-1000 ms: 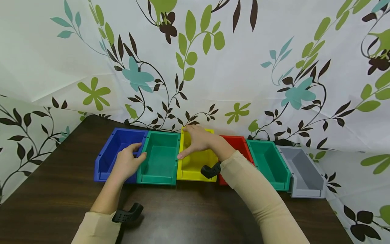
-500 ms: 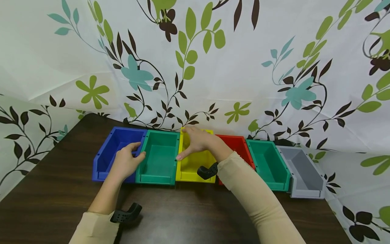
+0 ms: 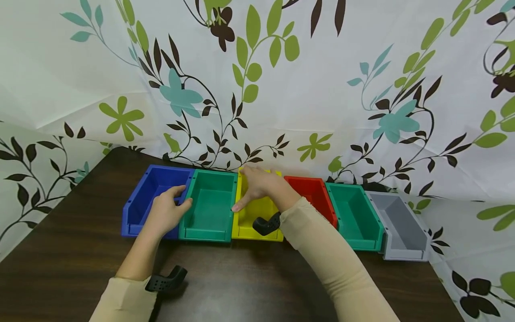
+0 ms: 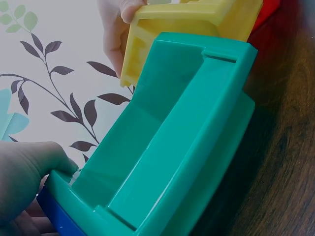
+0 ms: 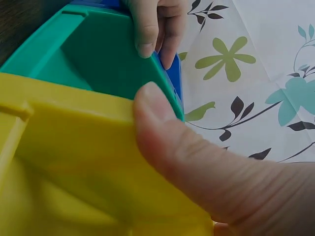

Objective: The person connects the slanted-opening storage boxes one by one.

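Note:
In the head view my left hand (image 3: 166, 212) grips the adjoining walls of the blue bin (image 3: 132, 212) and the left green bin (image 3: 211, 210). Its thumb lies over the green bin's rim (image 4: 61, 184) in the left wrist view; its lower fingers are partly hidden. My right hand (image 3: 261, 188) grips the yellow bin (image 3: 257, 232), thumb (image 5: 157, 118) on the left wall and fingers around the back edge. The yellow bin stands against the green one's right side. All three bins show nothing inside, though the hands cover parts of them.
To the right of the yellow bin stand a red bin (image 3: 310, 192), another green bin (image 3: 356, 214) and a grey bin (image 3: 402, 223). The row sits on a dark wooden table (image 3: 225, 286), before a leaf-patterned cloth (image 3: 314, 89).
My right wrist and forearm have shifted a little to the left, showing more of the red bin. Both hands keep nearly the same hold, and the head view has moved slightly.

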`<state>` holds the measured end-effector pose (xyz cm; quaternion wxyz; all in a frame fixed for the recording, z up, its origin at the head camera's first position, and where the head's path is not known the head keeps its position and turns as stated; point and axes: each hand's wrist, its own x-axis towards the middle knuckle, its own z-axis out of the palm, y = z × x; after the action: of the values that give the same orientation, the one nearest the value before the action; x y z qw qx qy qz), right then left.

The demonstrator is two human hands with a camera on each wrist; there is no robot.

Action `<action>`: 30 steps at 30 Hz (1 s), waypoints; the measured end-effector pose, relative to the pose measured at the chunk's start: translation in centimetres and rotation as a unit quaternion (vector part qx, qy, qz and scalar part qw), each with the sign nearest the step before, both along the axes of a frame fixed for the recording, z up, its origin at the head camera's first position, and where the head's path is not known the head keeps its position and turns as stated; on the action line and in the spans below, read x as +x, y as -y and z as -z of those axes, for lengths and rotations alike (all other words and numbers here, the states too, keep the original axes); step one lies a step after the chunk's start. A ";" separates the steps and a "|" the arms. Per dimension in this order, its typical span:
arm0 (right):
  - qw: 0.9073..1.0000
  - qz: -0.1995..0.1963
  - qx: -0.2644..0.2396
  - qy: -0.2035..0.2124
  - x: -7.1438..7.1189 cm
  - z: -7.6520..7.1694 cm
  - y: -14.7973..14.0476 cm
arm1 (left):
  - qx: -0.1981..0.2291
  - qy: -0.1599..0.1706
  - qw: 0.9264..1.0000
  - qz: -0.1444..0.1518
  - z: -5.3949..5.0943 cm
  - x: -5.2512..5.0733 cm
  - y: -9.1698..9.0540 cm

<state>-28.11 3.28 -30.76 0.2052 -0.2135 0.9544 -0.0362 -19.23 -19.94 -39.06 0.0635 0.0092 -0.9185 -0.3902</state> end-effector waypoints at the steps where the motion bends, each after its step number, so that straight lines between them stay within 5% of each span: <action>1: 1.000 0.000 0.003 -0.001 0.0 0.0 0.1 | -0.001 -0.001 1.000 0.000 0.0 0.0 0.0; 30: 1.000 0.012 -0.002 0.005 -0.1 1.9 0.2 | 0.000 -0.007 1.000 0.011 0.2 -0.1 0.3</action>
<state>-28.23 3.04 -32.61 0.2089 -0.2018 0.9560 -0.0413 -19.33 -20.19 -39.26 0.0659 -0.0035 -0.9181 -0.3908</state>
